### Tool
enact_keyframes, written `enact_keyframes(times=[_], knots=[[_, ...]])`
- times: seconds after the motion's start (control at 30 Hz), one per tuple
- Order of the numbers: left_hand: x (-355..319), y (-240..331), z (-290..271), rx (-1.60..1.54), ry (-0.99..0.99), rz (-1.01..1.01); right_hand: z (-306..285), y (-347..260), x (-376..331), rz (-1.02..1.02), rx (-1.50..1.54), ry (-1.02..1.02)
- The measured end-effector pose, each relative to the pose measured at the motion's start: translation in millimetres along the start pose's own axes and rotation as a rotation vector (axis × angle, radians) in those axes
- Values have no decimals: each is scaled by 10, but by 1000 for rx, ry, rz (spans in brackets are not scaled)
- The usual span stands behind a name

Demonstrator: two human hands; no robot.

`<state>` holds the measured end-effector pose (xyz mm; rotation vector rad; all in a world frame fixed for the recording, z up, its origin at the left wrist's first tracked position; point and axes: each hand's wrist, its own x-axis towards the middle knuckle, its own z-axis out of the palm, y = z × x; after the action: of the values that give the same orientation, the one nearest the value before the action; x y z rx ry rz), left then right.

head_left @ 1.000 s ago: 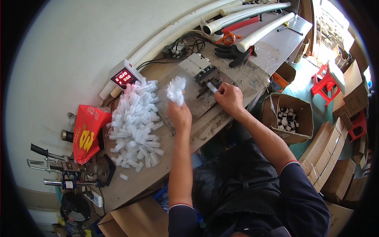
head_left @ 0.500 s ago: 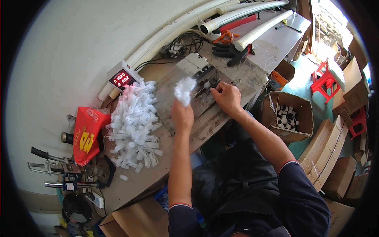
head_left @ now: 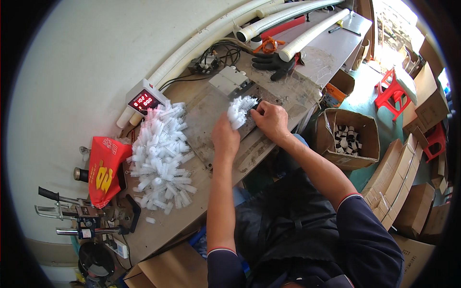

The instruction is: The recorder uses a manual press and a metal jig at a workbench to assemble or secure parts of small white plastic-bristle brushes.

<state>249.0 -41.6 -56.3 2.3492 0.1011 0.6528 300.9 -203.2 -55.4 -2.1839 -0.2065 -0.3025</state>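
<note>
My left hand (head_left: pixel 224 136) holds a bunch of small white bristly plastic pieces (head_left: pixel 240 109) above a metal plate (head_left: pixel 206 120) on the workbench. My right hand (head_left: pixel 270 120) is closed right beside that bunch, its fingertips pinching at a piece near a small dark fixture (head_left: pixel 254 98). What exactly the right fingers grip is hidden. A big heap of the same white pieces (head_left: pixel 161 156) lies to the left of my left hand.
A grey box with a red digit display (head_left: pixel 143 101) stands behind the heap, a red bag (head_left: pixel 105 168) to its left. Black gloves (head_left: pixel 274 62) and white pipes (head_left: pixel 288 19) lie at the back. An open cardboard box with black-and-white parts (head_left: pixel 346 137) sits right.
My left hand carried the white bunch rightwards to meet my right hand at the fixture. My right hand stayed over the fixture.
</note>
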Motion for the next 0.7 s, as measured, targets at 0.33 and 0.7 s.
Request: enact_keyframes(times=[0.33, 0.7], knots=[[-49, -139, -95, -106, 97, -81, -27, 0, -23, 25, 129, 46], [-108, -277, -177, -210, 71, -93, -190, 155, -18, 75, 834, -243]])
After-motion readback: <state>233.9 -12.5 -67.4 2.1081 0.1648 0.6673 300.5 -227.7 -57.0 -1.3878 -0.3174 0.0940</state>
